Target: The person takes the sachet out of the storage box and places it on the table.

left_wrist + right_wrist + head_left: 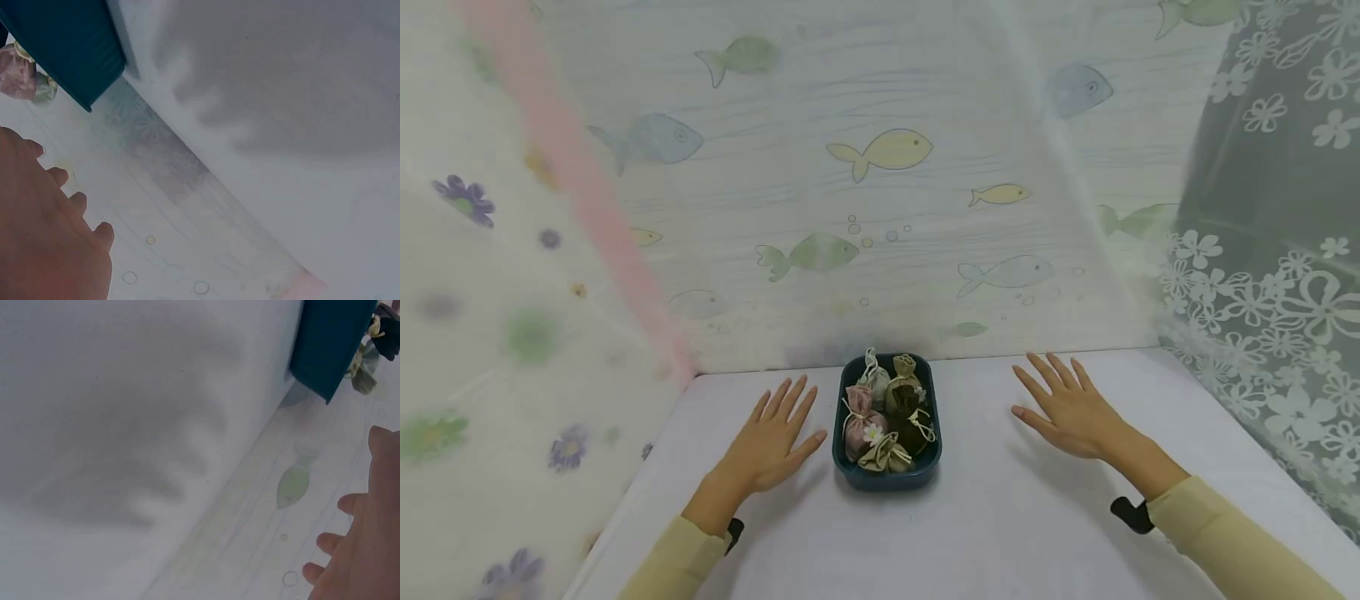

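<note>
A dark teal rectangular tub (887, 481) stands on the white-covered table between my two hands. Several small drawstring pouches fill it: a pink pouch (861, 429) with a white flower, a dark brown pouch (912, 432), a pale grey-green pouch (874, 379) and olive ones, one olive pouch (887, 456) lying at the front. To the left of the tub, my left hand (775, 442) hovers palm down, fingers straight and spread, holding nothing. My right hand (1067, 408) is farther off on the right, also spread flat above the cloth, with its shadow below.
Behind the table hangs a pale curtain (880, 250) printed with fish. Flower-patterned sheer fabric (1300, 375) closes off the right side, and a flowered curtain (512, 333) the left. White cloth (985, 517) covers the tabletop.
</note>
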`<state>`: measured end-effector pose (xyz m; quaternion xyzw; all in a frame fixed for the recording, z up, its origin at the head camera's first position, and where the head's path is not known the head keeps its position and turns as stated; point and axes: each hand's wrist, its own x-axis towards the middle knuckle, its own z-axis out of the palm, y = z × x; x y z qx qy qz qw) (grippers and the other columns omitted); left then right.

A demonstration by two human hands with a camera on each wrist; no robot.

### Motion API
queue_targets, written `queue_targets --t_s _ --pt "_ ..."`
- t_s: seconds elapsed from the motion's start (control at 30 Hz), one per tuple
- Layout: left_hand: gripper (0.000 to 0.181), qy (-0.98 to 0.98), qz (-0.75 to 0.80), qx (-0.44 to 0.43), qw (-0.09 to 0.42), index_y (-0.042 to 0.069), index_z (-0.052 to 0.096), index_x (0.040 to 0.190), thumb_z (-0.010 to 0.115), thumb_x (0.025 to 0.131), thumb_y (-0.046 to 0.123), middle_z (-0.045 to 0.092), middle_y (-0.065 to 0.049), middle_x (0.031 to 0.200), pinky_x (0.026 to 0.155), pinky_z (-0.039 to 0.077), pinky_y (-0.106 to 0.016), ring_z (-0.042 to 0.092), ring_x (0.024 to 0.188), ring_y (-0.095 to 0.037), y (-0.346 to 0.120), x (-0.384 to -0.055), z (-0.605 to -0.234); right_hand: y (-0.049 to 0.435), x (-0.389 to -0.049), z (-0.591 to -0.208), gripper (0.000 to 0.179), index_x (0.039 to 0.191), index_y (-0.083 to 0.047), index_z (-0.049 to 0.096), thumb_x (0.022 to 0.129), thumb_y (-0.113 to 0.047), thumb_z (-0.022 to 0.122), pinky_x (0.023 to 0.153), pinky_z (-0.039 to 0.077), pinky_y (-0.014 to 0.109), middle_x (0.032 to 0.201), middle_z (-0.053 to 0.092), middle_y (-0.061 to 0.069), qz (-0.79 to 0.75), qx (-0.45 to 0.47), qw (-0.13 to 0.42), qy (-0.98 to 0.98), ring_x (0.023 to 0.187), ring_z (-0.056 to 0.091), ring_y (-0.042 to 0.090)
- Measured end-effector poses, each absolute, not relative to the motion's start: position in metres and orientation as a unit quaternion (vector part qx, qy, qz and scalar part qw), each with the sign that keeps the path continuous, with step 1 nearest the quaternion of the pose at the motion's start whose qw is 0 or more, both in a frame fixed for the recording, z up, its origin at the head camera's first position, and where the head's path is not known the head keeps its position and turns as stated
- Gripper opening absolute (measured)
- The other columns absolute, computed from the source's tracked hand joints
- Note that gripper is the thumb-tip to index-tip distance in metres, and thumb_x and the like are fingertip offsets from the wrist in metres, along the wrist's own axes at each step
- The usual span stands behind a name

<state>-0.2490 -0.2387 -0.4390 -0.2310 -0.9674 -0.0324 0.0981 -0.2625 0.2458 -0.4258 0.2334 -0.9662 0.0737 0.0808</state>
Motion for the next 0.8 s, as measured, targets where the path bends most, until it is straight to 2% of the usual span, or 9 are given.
queue_targets --t_s 0.3,0.6,0.8 --pt "0.082 -0.964 -0.038 -0.245 0.091 0.006 0.022 0.163 0.034 0.106 0.063 0.012 -0.012 0.171 0.125 0.016 -0.054 0.013 0.157 -0.032 -0.232 -0.244 -0.442 0.223 -0.255 -0.431 0.070 0.160 -0.008 0.034 0.107 -0.050 0.049 0.121 0.016 0.064 0.164 0.031 0.022 0.071 0.279 0.105 -0.952 0.149 0.028 0.046" --pt "0.084 -0.962 -0.039 -0.256 0.085 0.005 0.021 0.163 0.033 0.105 0.065 0.009 -0.012 0.171 0.124 0.019 -0.052 0.011 0.158 -0.030 -0.227 -0.239 -0.444 0.207 -0.250 -0.433 0.069 0.159 -0.008 0.036 0.105 -0.046 0.056 0.120 0.020 0.062 0.161 0.036 0.020 0.076 0.316 0.117 -0.938 0.148 0.032 0.043" --pt "0.085 -0.962 -0.043 -0.258 0.078 0.005 0.019 0.164 0.033 0.105 0.065 0.013 -0.013 0.171 0.124 0.021 -0.050 0.014 0.157 -0.029 -0.224 -0.233 -0.443 0.195 -0.248 -0.432 0.069 0.159 -0.007 0.036 0.104 -0.044 0.058 0.120 0.022 0.060 0.160 0.037 0.018 0.105 0.329 0.111 -0.932 0.148 0.034 0.039"
